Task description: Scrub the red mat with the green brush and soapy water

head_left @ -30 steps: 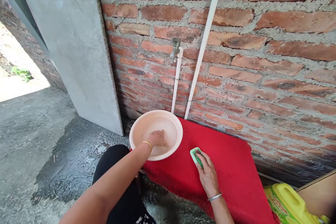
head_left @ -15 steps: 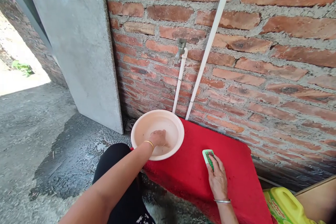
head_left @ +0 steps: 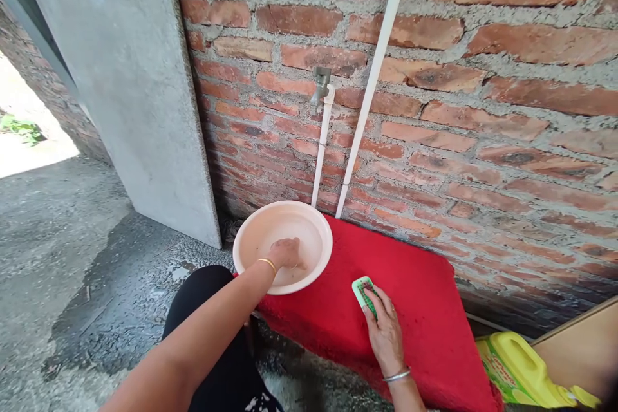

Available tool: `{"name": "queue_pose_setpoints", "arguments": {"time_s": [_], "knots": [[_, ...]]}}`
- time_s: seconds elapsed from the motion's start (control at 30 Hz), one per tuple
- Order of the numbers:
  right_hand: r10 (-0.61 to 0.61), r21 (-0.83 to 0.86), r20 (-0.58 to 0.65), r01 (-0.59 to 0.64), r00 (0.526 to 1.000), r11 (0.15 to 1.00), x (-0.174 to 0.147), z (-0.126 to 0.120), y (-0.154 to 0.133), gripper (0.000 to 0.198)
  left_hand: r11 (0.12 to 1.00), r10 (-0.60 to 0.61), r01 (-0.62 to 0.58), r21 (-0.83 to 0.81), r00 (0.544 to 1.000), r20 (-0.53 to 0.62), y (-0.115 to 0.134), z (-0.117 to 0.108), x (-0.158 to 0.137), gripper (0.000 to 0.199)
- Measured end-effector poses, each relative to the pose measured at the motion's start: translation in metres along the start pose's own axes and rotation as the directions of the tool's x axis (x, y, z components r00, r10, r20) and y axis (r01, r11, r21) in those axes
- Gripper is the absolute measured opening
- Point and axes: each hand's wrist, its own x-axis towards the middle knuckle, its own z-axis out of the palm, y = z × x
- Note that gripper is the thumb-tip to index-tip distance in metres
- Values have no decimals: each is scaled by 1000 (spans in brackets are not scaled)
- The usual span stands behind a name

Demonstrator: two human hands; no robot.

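Note:
My left hand (head_left: 286,252) reaches into a pale pink basin (head_left: 241,251) of cloudy water. Its fingers dip below the surface, so their grip is hidden. On the red cloth (head_left: 410,283) to the right, my right hand (head_left: 386,328) holds a pale green scrub brush (head_left: 363,293). The fingers curl over its darker green bristle side, which faces up. The basin rests partly on the left end of the same cloth.
A brick wall (head_left: 415,109) rises behind, with a tap (head_left: 320,87) and white pipes (head_left: 371,90). A grey slab (head_left: 130,96) leans at left beside wet concrete floor (head_left: 111,302). A yellow jug (head_left: 516,367) lies at lower right.
My right hand and the brush have slid a little left over the red cloth. My left hand stays in the basin. The whole view has shifted slightly.

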Motion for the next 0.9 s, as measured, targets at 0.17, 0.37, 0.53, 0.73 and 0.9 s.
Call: {"name": "queue_pose_setpoints", "arguments": {"time_s": [0.17,0.37,0.53,0.73,0.9], "knots": [[12,-15,-11,-12,1000,1000,10,6,1,45,1000,5,-5,10,1000,-4,0,0,1,77],[32,-19,-3,-32,999,999,16,4,5,51,1000,2,-2,5,1000,-6,-2,4,5,81],[40,-39,-49,-42,998,998,14,2,8,57,1000,7,-8,-26,1000,-18,-2,5,8,83],[25,-55,-78,-29,997,998,2,-2,9,55,1000,12,-13,-24,1000,-5,-2,4,7,82],[27,-45,-68,-30,997,999,-7,-6,8,52,1000,15,-15,-24,1000,-5,-2,4,7,79]]}}
